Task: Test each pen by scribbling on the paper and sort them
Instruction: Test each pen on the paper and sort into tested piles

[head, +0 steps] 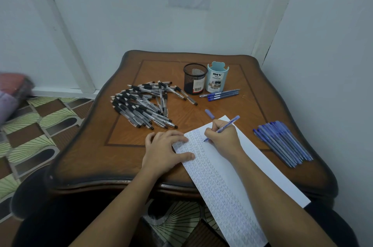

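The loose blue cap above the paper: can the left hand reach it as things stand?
Probably yes. The left hand presses the paper close by, and only bare table lies between it and the cap.

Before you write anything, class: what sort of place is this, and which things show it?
Probably a room in a home, not an office: a carved wooden table stands in a corner of plain walls, on a patterned floor.

Right hand (pixel 223 135) grips blue pen (pixel 222 128), tip on paper (pixel 268 168) — left hand (pixel 165 151) presses paper's left edge. Black pens (pixel 141 105) heaped desk (pixel 125 145) left; blue pens (pixel 282 143) at right edge.
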Available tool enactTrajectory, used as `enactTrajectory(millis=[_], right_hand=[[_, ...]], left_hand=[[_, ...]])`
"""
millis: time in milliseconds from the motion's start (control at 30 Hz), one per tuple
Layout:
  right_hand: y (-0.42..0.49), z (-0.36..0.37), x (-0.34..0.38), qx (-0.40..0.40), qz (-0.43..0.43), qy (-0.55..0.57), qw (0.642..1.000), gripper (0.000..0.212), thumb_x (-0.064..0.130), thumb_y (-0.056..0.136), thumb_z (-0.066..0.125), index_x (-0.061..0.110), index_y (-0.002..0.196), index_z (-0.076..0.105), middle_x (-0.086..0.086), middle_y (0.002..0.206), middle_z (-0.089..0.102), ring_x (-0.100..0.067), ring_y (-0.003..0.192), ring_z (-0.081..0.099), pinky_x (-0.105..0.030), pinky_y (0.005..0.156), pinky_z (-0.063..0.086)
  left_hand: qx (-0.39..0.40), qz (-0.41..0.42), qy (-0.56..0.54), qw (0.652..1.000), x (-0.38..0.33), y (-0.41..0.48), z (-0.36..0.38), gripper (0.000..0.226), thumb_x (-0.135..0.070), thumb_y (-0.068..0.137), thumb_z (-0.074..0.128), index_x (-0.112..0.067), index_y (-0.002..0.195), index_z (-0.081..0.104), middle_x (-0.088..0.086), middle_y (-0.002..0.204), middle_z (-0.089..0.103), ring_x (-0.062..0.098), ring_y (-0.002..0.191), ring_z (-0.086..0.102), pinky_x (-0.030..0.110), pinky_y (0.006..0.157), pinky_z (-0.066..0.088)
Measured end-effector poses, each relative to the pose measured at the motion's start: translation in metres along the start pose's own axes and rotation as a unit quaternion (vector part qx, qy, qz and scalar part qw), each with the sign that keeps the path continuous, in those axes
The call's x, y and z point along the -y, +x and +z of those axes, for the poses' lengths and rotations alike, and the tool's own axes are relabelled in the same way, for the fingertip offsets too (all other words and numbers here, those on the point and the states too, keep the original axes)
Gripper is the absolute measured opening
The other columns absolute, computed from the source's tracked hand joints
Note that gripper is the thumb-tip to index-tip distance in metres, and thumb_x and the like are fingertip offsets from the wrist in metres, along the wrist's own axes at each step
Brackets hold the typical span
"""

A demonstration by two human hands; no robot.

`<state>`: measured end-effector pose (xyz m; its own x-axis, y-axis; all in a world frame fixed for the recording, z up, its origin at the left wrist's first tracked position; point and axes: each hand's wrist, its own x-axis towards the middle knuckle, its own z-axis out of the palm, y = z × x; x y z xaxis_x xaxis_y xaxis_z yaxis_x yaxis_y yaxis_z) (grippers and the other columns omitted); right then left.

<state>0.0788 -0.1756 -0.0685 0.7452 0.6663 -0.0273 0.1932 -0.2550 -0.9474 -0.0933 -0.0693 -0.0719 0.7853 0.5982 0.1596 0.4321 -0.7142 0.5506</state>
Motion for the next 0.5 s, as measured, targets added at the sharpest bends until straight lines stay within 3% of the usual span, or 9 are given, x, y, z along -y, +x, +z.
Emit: enactTrajectory(millis=[300, 400, 500], right_hand=[[0.0002, -0.001, 0.0, 0.011, 0.001, -0.016, 1.0, 0.024, 0.007, 0.085, 0.065, 0.003, 0.065, 0.051, -0.011, 0.062, 0.052, -0.023, 0.065, 0.055, -0.032, 0.06, 0.044], [-0.0008, -0.0017, 0.0017, 0.007, -0.001, -0.021, 1.0, 0.024, 0.005, 0.087, 0.064, 0.0, 0.067, 0.051, 0.012, 0.062, 0.052, -0.009, 0.056, 0.056, -0.028, 0.057, 0.043], [0.0009, -0.002, -0.0009, 0.017, -0.003, -0.024, 1.0, 0.023, 0.003, 0.086, 0.063, -0.003, 0.068, 0.05, 0.023, 0.054, 0.053, -0.011, 0.055, 0.052, -0.028, 0.056, 0.04]], left_hand=[[-0.003, 0.002, 0.0, 1.0, 0.0003, 0.0001, 0.0005, 0.071, -0.089, 0.055, 0.045, -0.047, 0.109, 0.065, -0.037, 0.118, 0.044, -0.007, 0.115, 0.033, 0.03, 0.104, 0.003], [-0.007, 0.003, 0.0, 1.0, 0.0012, 0.0008, 0.0014, 0.071, -0.089, 0.055, 0.046, -0.047, 0.108, 0.065, -0.036, 0.118, 0.045, -0.006, 0.115, 0.034, 0.033, 0.106, 0.005], [-0.005, 0.003, -0.002, 1.0, 0.0014, 0.0012, 0.0023, 0.07, -0.089, 0.055, 0.046, -0.047, 0.108, 0.065, -0.037, 0.118, 0.045, -0.006, 0.115, 0.034, 0.032, 0.105, 0.005]])
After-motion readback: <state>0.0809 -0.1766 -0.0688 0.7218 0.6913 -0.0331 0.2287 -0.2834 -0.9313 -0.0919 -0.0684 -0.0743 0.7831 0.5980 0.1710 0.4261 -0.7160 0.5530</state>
